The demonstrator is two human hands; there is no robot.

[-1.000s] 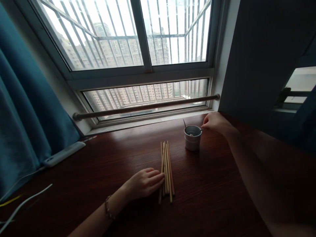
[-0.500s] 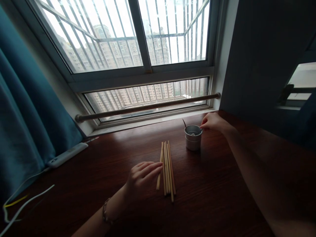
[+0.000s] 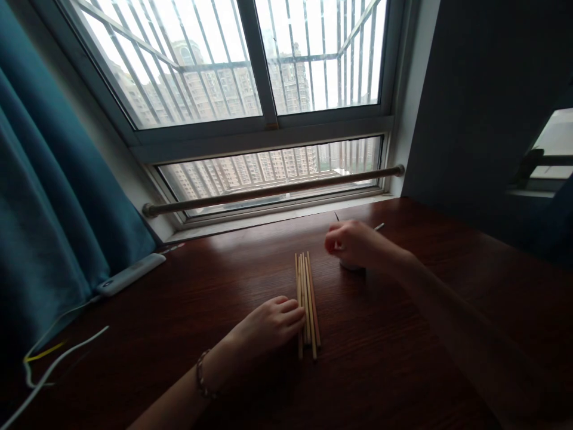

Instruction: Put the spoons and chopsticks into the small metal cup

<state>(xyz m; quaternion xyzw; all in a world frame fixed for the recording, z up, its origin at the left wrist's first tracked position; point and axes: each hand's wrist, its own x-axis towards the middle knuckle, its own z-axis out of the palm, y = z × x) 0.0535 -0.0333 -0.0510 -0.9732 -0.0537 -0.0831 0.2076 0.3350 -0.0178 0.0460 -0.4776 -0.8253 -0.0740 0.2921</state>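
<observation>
Several pale wooden chopsticks lie side by side on the dark wooden table. My left hand rests at their left edge with fingers curled and the fingertips against them. My right hand is over the near side of a small grey cup, with its fingers bent into a pinch. Whether something is between those fingertips is hidden. Most of the cup is covered by this hand, and only its lower edge shows. A thin dark handle tip and the end of a light stick stick out behind the hand.
A white power strip lies at the left by the blue curtain, with white and yellow cables in front of it. Behind the table is a window with a horizontal rail across its lower pane. A dark wall rises at the right.
My right hand has moved left from beside the cup's rim to in front of the cup. My left hand has shifted slightly right and curled; the slanted left chopstick now lies closer to the others.
</observation>
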